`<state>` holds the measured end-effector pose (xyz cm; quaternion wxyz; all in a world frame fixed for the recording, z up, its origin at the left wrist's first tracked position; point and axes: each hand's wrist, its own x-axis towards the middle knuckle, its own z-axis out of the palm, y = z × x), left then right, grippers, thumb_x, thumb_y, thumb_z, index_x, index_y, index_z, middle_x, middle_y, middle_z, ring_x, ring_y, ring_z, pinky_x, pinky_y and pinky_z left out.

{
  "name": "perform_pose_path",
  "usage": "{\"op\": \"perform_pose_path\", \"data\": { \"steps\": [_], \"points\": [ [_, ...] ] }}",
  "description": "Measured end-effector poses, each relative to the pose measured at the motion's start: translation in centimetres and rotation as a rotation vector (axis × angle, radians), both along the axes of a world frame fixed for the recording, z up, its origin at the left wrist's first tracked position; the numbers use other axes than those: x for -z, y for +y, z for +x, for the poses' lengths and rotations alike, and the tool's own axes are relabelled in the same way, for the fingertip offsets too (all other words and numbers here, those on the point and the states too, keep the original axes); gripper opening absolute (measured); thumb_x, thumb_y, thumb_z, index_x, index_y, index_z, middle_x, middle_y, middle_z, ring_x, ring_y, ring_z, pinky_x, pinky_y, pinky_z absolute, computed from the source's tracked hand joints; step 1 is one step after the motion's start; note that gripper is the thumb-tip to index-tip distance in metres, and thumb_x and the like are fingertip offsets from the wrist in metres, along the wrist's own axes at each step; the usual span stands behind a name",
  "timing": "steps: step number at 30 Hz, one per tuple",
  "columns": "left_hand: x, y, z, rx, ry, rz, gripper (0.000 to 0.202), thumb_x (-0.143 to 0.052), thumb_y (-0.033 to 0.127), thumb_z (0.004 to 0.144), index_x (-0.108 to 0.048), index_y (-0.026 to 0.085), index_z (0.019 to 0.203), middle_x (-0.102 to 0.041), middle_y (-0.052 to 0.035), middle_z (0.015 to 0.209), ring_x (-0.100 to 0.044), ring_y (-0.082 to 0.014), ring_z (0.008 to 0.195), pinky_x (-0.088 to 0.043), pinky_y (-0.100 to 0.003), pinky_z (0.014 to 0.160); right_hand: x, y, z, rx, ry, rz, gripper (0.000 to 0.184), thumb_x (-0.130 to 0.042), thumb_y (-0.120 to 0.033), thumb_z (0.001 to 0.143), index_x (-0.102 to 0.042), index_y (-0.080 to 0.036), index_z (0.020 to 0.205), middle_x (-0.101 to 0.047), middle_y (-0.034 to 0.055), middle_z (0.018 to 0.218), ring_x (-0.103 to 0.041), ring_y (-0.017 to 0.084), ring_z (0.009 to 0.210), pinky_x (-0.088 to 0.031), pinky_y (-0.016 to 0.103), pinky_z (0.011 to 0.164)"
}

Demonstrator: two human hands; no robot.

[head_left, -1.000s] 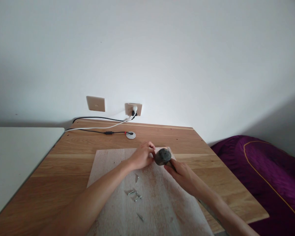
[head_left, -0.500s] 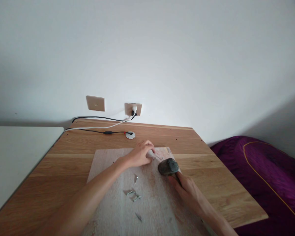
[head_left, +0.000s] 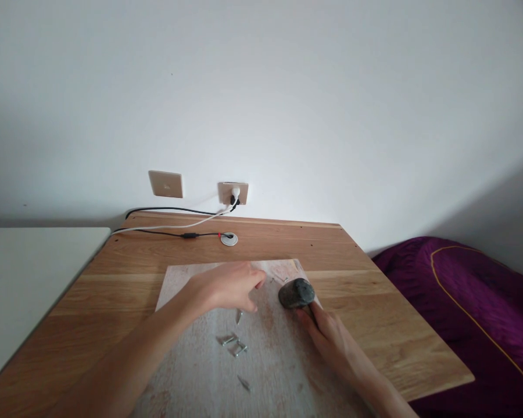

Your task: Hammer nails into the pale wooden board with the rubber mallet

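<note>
Pale board [head_left: 279,360] lies flat on the wooden worktop [head_left: 126,273] under both hands: right hand [head_left: 331,339] wrapped round the hammer [head_left: 297,293], head parked on the board just ahead, taking its weight, while the left hand [head_left: 226,287], loosely open and empty, hovers just beyond the loose nails [head_left: 234,343], handily within reach.

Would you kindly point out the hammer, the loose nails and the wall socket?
hammer [head_left: 296,293]: head view, on its dark head.
nails [head_left: 229,340]: head view, on one of the cluster.
socket [head_left: 224,193]: head view, on its plate.
</note>
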<state>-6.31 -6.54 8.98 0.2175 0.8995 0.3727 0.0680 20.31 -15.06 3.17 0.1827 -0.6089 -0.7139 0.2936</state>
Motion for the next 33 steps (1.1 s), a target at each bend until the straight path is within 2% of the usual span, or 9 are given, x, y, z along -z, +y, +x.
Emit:
{"op": "perform_pose_path", "data": {
  "steps": [5, 10, 15, 19, 23, 26, 33],
  "points": [
    [1.1, -0.2, 0.4, -0.016, 0.088, -0.011, 0.039, -0.094, 0.027, 0.058, -0.071, 0.024, 0.09, -0.064, 0.0014, 0.075, -0.061, -0.0201, 0.066, -0.032, -0.027, 0.052, 0.1, 0.0, 0.1, 0.021, -0.013, 0.032, 0.032, -0.035, -0.046, 0.105, -0.059, -0.024, 0.103, -0.078, 0.0098, 0.095, -0.074, 0.031, 0.096, -0.048, 0.034, 0.076],
    [0.0, -1.0, 1.2, 0.027, 0.301, -0.058, 0.041, -0.088, 0.021, 0.069, -0.07, 0.02, 0.106, -0.074, -0.0069, 0.093, -0.07, -0.0259, 0.083, -0.041, -0.028, 0.059, 0.1, 0.1, 0.2, 0.01, -0.005, 0.028, 0.032, -0.037, -0.047, 0.104, -0.058, -0.024, 0.098, -0.076, 0.0079, 0.089, -0.074, 0.029, 0.09, -0.047, 0.033, 0.076],
    [-1.0, -1.6, 1.6, 0.064, 0.379, -0.059, 0.052, -0.089, 0.029, 0.072, -0.068, 0.017, 0.118, -0.074, -0.0129, 0.107, -0.072, -0.0306, 0.095, -0.048, -0.03, 0.066, -0.1, 0.1, 0.0, 0.015, -0.007, 0.012, 0.032, -0.036, -0.049, 0.104, -0.056, -0.025, 0.096, -0.076, 0.0077, 0.087, -0.074, 0.03, 0.088, -0.045, 0.034, 0.073],
    [-1.0, -1.7, 1.6, 0.05, 0.44, -0.055, 0.043, -0.09, 0.029, 0.071, -0.073, 0.013, 0.107, -0.075, -0.0173, 0.105, -0.072, -0.0343, 0.096, -0.05, -0.033, 0.069, -0.1, 0.1, 0.0, 0.022, -0.007, 0.006, 0.032, -0.036, -0.048, 0.104, -0.056, -0.025, 0.096, -0.076, 0.0075, 0.084, -0.074, 0.03, 0.087, -0.045, 0.034, 0.072],
    [-0.6, -1.7, 1.6, 0.08, 0.387, -0.016, 0.03, -0.075, 0.009, 0.078, -0.072, 0.015, 0.107, -0.076, -0.0148, 0.098, -0.073, -0.0309, 0.089, -0.049, -0.032, 0.067, -0.1, 0.1, 0.0, 0.018, -0.009, 0.03, 0.031, -0.037, -0.047, 0.104, -0.058, -0.025, 0.097, -0.076, 0.008, 0.087, -0.074, 0.029, 0.086, -0.046, 0.034, 0.072],
    [-0.5, -1.7, 1.7, 0.11, 0.329, 0.022, 0.034, -0.062, -0.001, 0.079, -0.07, 0.016, 0.107, -0.076, -0.0122, 0.094, -0.073, -0.0282, 0.084, -0.046, -0.031, 0.064, 0.1, 0.1, 0.0, 0.013, -0.013, 0.037, 0.032, -0.036, -0.046, 0.104, -0.058, -0.024, 0.098, -0.077, 0.0086, 0.088, -0.074, 0.03, 0.088, -0.046, 0.034, 0.073],
    [-0.2, -1.2, 1.8, 0.135, 0.386, 0.053, 0.022, -0.071, 0.009, 0.076, -0.072, 0.015, 0.098, -0.076, -0.0126, 0.097, -0.072, -0.0293, 0.088, -0.042, -0.031, 0.061, -0.1, 0.0, -0.2, 0.025, -0.026, 0.035, 0.034, -0.034, -0.048, 0.104, -0.057, -0.024, 0.095, -0.076, 0.0089, 0.086, -0.074, 0.03, 0.086, -0.045, 0.035, 0.073]
  ]
}}
